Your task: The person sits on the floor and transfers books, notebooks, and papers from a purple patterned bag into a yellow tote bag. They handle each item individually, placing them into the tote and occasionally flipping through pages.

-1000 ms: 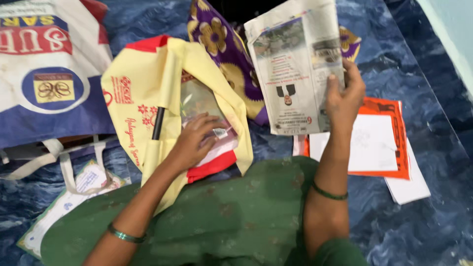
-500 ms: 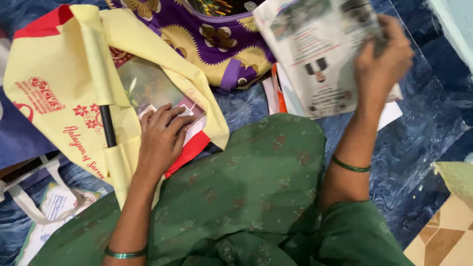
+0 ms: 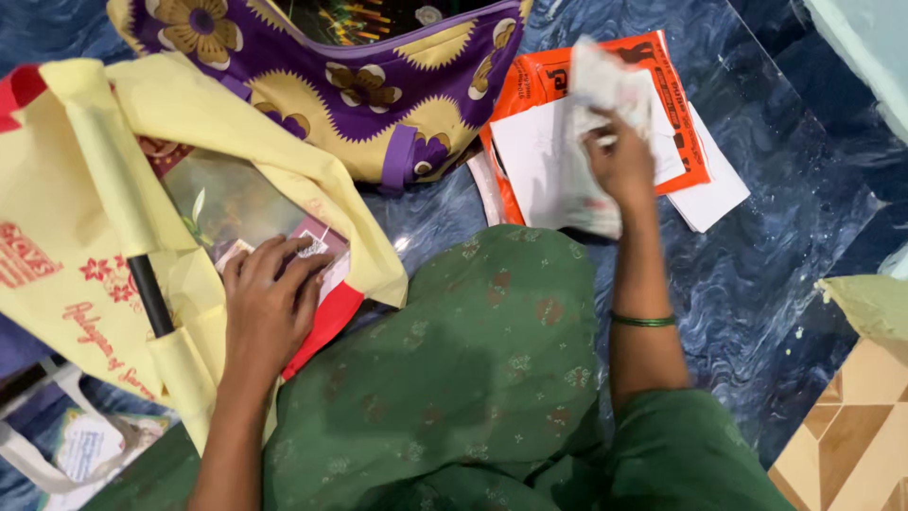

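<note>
My left hand (image 3: 268,303) lies flat, fingers spread, on a clear plastic packet (image 3: 241,203) that sticks out of a yellow cloth bag (image 3: 85,237) with red trim and a black handle. My right hand (image 3: 619,161) grips a folded newspaper sheet (image 3: 605,90) and holds it low over a stack of white papers (image 3: 539,161) and an orange printed bag (image 3: 676,104) on the floor. Green fabric (image 3: 454,369) covers my lap between both arms. Each wrist wears a green bangle.
A purple and yellow flowered bag (image 3: 340,85) lies open at the top centre. The floor is a dark blue marbled sheet (image 3: 785,237). A tan patterned tile (image 3: 851,435) shows at the bottom right. A white strap and printed card (image 3: 76,445) lie at the bottom left.
My right hand has brought the newspaper down from mid-air to the paper stack, and the sheet is now crumpled in the grip. The left hand stays on the packet. The view has shifted.
</note>
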